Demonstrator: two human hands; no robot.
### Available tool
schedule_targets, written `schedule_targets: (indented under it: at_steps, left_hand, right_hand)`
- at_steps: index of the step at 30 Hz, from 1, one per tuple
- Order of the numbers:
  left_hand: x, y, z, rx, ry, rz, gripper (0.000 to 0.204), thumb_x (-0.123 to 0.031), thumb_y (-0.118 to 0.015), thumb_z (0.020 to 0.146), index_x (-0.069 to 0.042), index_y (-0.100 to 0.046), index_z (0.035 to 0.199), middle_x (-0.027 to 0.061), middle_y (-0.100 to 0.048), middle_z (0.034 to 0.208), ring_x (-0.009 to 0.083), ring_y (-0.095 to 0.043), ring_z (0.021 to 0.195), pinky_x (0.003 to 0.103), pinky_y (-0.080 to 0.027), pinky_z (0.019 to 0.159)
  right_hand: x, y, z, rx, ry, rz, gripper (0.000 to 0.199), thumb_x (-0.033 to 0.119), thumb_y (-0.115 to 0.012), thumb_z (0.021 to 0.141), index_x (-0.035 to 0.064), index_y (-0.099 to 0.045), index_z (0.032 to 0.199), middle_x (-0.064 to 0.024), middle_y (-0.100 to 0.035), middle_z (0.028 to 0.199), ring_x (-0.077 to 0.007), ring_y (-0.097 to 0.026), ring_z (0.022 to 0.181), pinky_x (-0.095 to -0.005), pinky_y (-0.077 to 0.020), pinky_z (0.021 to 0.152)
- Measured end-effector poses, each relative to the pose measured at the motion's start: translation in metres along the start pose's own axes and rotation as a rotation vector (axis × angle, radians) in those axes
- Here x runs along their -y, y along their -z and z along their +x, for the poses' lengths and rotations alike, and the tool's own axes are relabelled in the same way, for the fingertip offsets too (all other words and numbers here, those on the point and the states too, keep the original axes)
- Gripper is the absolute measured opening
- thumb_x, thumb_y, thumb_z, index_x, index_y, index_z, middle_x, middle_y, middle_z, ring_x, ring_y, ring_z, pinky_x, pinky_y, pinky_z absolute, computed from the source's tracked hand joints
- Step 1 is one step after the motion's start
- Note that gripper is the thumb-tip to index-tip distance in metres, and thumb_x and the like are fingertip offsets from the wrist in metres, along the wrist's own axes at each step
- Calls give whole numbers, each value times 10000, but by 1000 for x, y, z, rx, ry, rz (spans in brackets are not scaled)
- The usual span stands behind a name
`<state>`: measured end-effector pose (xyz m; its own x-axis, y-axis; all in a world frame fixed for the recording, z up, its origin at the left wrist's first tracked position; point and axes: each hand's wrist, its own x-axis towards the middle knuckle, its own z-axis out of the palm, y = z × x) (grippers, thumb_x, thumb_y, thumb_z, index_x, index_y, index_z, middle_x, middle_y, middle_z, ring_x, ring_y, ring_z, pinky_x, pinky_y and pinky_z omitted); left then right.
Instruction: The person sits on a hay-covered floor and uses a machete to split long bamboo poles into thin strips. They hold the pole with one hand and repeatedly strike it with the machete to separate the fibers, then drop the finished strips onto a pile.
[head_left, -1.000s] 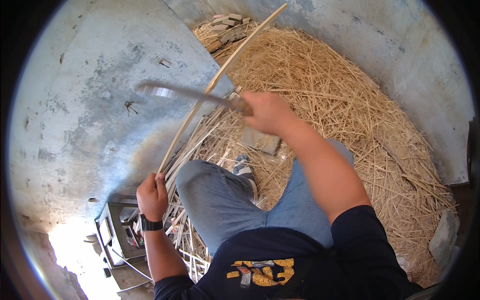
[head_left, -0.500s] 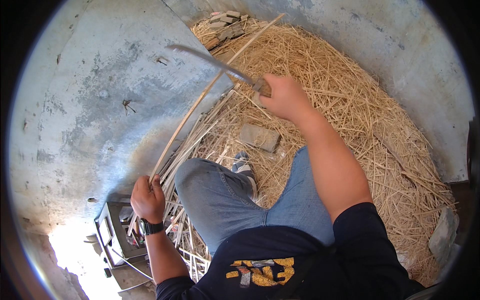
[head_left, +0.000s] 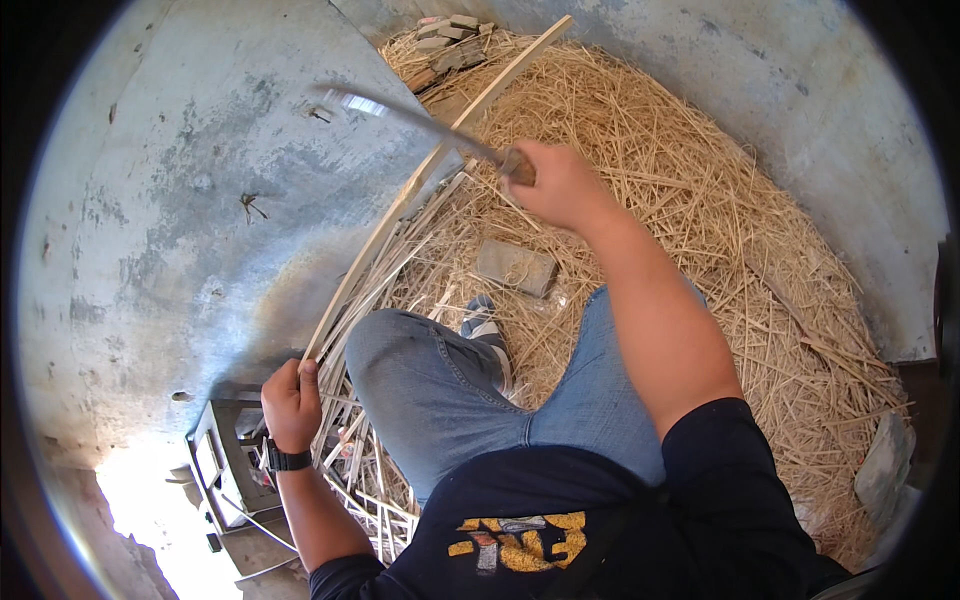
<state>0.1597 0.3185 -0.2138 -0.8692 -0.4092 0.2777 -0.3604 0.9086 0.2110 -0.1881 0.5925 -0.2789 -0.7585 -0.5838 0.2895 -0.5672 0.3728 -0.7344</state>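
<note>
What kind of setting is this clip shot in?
Probably an outdoor or open-sided craft workspace, a yard where cane or bamboo is split by hand. The bare grey concrete floor is heaped with pale straw-like shavings, and the right hand swings a long metal blade at a long pale strip held by the left hand.

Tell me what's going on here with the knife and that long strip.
A seated person works a long pale strip with a big knife. The left hand grips the strip's near end; its far end reaches over a pile of shavings. The right hand holds the knife by its handle, the blurred blade raised over the strip's middle. A flat block lies by the shoe.
</note>
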Motion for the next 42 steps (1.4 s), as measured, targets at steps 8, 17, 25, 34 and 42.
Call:
schedule_targets:
  at_steps: [8,17,25,34,42]
  left_hand:
    - [-2,-11,4,1,36,-164,450,-328,-570,1052,16,-532,764,135,-450,587,231,-401,539,378,-361,535]
    - [-11,-3,1,87,150,-274,400,-318,-728,964,5,-582,778,12,-507,601,79,-407,597,288,-362,531]
    - [-9,-7,-4,97,193,-295,397,-313,-737,960,13,-589,790,-2,-537,607,72,-442,603,274,-391,541]
    - [-11,-2,-5,69,148,-169,429,-312,-733,956,20,-550,755,90,-536,595,125,-446,562,324,-393,529]
    - [-5,13,-19,-27,41,114,434,-323,-569,1035,-6,-501,746,209,-502,653,437,-494,598,461,-379,544]
  right_hand:
    - [17,-26,-9,63,193,-29,195,209,-721,816,124,-660,982,-143,-702,816,-297,-706,774,-445,-543,739]
    - [2,-15,4,86,50,42,194,229,-713,827,122,-677,986,-138,-702,824,-296,-705,806,-432,-544,738]
    - [-1,-17,0,45,17,61,234,268,-717,864,82,-674,998,-141,-702,816,-299,-705,798,-430,-550,745]
    - [38,-14,-17,120,264,-283,185,216,-714,787,135,-652,941,-118,-702,790,-336,-709,801,-468,-558,736]
    - [6,11,-8,-109,-55,-213,190,220,-698,817,117,-650,970,-130,-697,792,-346,-706,788,-491,-556,719]
